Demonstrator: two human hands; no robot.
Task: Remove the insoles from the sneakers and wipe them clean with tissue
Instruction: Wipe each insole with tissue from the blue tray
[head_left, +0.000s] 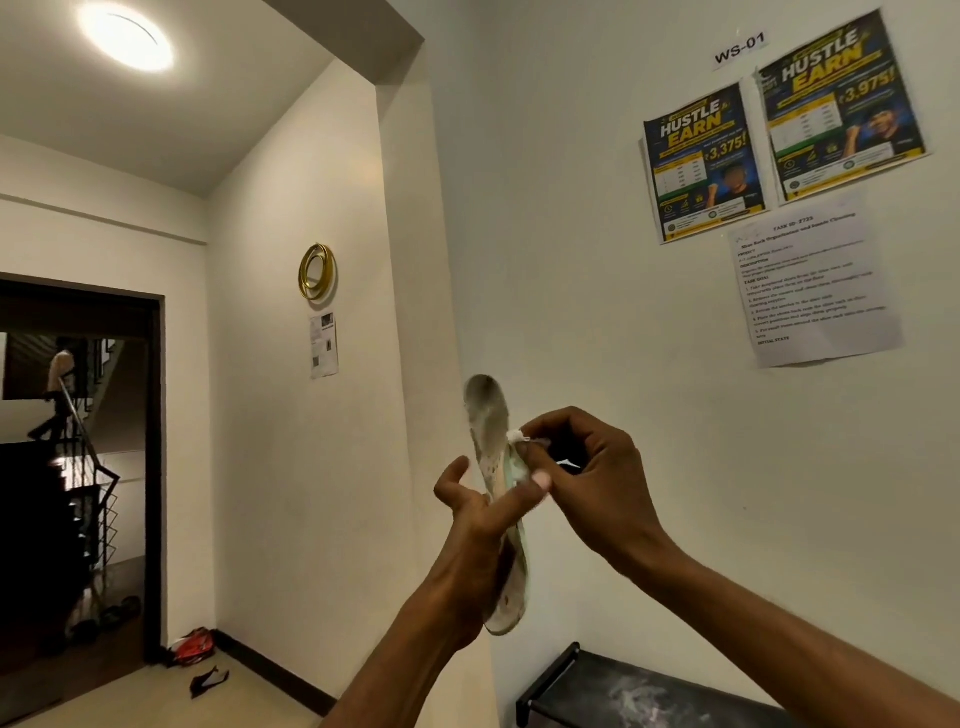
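Up in the air it went: the insole (488, 415) stood nearly upright before the white wall (571, 260), pale and smudged grey toward its top end, its bottom end hanging above the left corner of the dark rack (623, 691). The left hand (475, 519) gripped its lower half, thumb laid across one face and fingers curled behind. The right hand (587, 467) had its fingers bent in, pinching a small white tissue (515, 435) against the insole's right edge near the middle. On the wall above hung two posters (704, 161) and a printed sheet (815, 291).
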